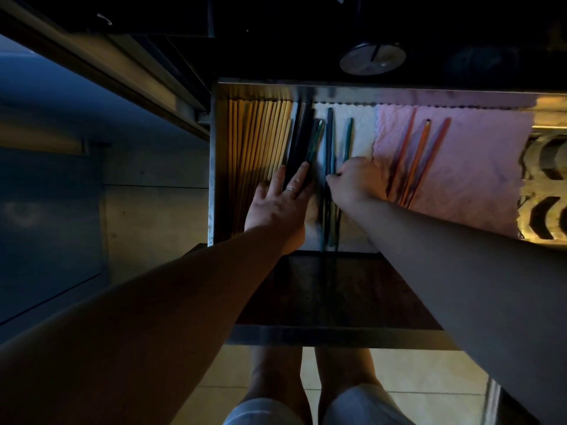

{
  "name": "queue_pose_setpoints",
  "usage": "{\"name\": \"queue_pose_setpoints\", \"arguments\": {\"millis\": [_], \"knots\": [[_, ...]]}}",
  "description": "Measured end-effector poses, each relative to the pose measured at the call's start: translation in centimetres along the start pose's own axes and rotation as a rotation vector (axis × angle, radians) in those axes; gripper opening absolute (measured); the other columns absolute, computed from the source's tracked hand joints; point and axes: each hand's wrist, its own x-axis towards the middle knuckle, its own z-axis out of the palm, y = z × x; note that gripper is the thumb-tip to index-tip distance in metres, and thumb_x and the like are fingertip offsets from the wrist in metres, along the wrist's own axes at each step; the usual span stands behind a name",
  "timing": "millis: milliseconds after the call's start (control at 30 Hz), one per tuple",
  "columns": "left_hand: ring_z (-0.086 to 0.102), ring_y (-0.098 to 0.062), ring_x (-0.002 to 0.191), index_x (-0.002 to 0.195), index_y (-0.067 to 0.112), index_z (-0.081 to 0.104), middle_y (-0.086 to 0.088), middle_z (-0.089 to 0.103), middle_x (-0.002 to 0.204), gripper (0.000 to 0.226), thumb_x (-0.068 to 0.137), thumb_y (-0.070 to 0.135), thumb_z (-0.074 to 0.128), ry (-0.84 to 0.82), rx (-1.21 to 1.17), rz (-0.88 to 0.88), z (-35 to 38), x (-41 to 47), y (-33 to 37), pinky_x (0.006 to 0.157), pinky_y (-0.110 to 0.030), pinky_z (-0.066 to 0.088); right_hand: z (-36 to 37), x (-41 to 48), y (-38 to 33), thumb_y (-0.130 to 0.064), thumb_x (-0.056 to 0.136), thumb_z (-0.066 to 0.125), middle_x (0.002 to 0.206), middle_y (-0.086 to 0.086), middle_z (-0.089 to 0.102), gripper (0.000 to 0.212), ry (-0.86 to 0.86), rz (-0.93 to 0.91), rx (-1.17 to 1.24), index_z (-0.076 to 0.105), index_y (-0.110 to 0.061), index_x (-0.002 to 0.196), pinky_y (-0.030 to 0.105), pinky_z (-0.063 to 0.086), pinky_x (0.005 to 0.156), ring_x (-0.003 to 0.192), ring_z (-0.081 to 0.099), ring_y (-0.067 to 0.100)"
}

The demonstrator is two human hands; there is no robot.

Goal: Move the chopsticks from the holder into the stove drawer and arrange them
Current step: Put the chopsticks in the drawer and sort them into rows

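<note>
The metal stove drawer [214, 167] is pulled out below me. Several pale wooden chopsticks [260, 142] lie side by side along its left wall. Beside them lie dark chopsticks [302, 133], and my left hand [280, 204] rests flat on their near ends, fingers spread. Blue-green chopsticks [330, 139] lie on a white cloth [362, 130] in the middle. My right hand [352, 180] pinches these at mid-length. Three orange chopsticks [420, 154] lie slanted on a pink cloth [478, 167]. No holder is in view.
A round stove knob [372, 58] sits above the drawer's back edge. The drawer's dark front panel [337, 289] juts toward my legs. A patterned metal grille [546, 185] fills the drawer's right end. Cabinet fronts [49, 225] run along the left, above a tiled floor.
</note>
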Motion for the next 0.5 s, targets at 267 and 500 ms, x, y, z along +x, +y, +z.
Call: {"name": "queue_pose_setpoints", "arguments": {"millis": [267, 500], "knots": [[-0.016, -0.029, 0.15, 0.155, 0.039, -0.011, 0.012, -0.034, 0.158, 0.083, 0.098, 0.017, 0.045, 0.0, 0.002, -0.003, -0.1, -0.2, 0.1, 0.118, -0.052, 0.009, -0.4, -0.1, -0.4, -0.037, 0.078, 0.064, 0.094, 0.008, 0.072, 0.033, -0.021, 0.096, 0.068, 0.071, -0.009, 0.094, 0.024, 0.046, 0.066, 0.089, 0.069, 0.026], [-0.02, -0.029, 0.149, 0.155, 0.035, -0.013, 0.012, -0.031, 0.159, 0.079, 0.1, 0.022, 0.042, 0.034, 0.06, 0.097, -0.2, 0.1, 1.1, 0.118, -0.055, 0.002, -1.4, -0.4, 0.9, -0.037, 0.077, 0.058, 0.095, 0.011, 0.071, 0.037, -0.095, 0.106, 0.184, 0.072, -0.006, 0.094, 0.029, 0.053, 0.074, 0.091, 0.067, 0.027]]}}
